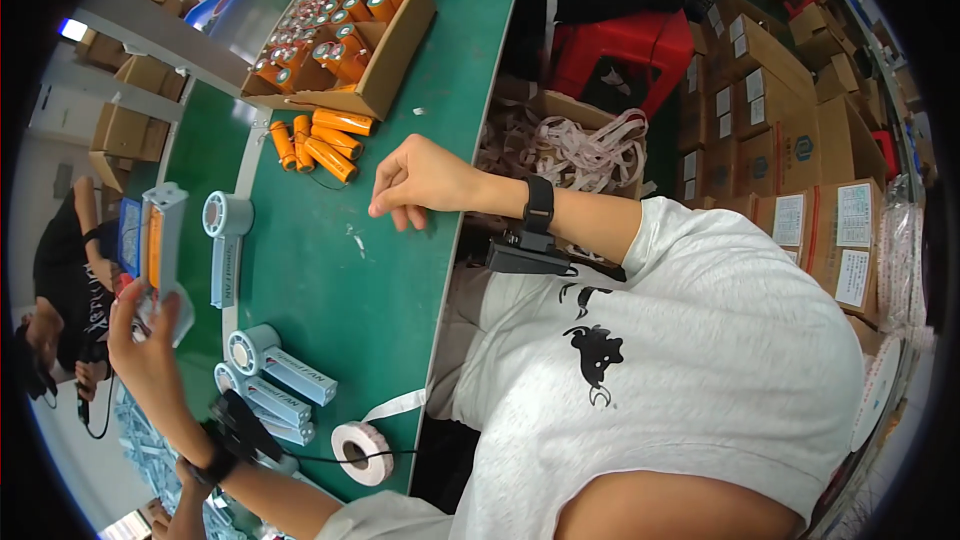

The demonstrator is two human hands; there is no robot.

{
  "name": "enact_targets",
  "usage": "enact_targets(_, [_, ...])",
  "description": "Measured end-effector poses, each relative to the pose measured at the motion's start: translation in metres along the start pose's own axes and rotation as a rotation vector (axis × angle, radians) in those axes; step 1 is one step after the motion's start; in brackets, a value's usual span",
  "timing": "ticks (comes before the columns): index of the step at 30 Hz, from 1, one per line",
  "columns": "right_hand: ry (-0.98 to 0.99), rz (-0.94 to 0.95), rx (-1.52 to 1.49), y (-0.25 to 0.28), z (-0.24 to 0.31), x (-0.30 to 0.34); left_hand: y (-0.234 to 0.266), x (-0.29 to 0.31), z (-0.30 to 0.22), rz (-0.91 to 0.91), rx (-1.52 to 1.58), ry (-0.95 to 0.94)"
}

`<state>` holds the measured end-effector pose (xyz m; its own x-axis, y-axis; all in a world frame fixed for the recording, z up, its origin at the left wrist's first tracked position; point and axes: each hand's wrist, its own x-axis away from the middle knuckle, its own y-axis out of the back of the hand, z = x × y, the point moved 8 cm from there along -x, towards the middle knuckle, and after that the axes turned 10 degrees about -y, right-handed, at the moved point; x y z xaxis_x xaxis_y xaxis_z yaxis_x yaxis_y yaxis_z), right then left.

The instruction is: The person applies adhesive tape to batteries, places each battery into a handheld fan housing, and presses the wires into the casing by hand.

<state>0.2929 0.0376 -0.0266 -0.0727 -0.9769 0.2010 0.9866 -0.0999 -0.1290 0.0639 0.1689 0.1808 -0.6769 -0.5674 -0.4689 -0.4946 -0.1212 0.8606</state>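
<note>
My left hand (148,335) is closed round a light-blue handheld fan (172,230), held raised past the bench's far side. The fan's handle points up, and an orange battery (154,250) shows along its open side. Part of the fan's round head is hidden behind my fingers. Over the green bench (330,280) hangs my right hand (425,180), fingers curled and thumb tip against the index finger. Whatever they pinch, if anything, cannot be made out. Several loose orange batteries (325,145) lie just beyond it, beside a cardboard box (395,65) of batteries.
More blue fans (285,385) lie to the left, with another fan (225,240) near the divider. A roll of white tape (362,452) sits by the near edge. A red stool (630,50) and a carton of white strips (590,150) stand at right. A co-worker (75,270) is across.
</note>
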Motion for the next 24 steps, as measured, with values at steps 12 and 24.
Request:
enact_targets(12, [0.58, -0.668, 1.287, -0.015, 0.059, -0.04, -0.108, -0.001, 0.192, 0.32, -0.756, 0.182])
enact_targets(24, [0.453, -0.229, 1.587, -0.065, 0.029, -0.034, -0.026, 0.222, -0.05, 0.697, -0.031, 0.496])
